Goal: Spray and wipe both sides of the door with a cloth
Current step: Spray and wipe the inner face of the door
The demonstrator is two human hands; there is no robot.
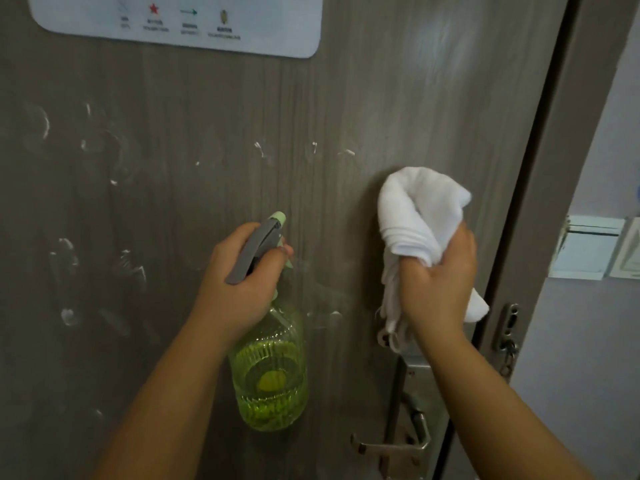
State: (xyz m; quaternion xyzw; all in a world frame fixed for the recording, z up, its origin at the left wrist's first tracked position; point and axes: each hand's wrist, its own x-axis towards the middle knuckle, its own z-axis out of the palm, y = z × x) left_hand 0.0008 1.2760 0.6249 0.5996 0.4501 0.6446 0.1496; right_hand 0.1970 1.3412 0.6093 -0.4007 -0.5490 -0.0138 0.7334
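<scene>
A grey-brown wood-grain door (207, 133) fills the view, speckled with wet spray marks on its left and middle. My left hand (239, 278) grips a green ribbed spray bottle (270, 372) by its grey trigger head, with the nozzle pointed at the door. My right hand (440, 285) is closed around a bunched white cloth (415, 209) and holds it against the door near its right edge, above the lock.
A white laminated notice (180, 19) is stuck high on the door. A metal lock plate with a lever handle (391, 445) sits below my right hand. The door frame (561, 168) has a strike plate (507, 337). A wall with switches (588, 247) lies to the right.
</scene>
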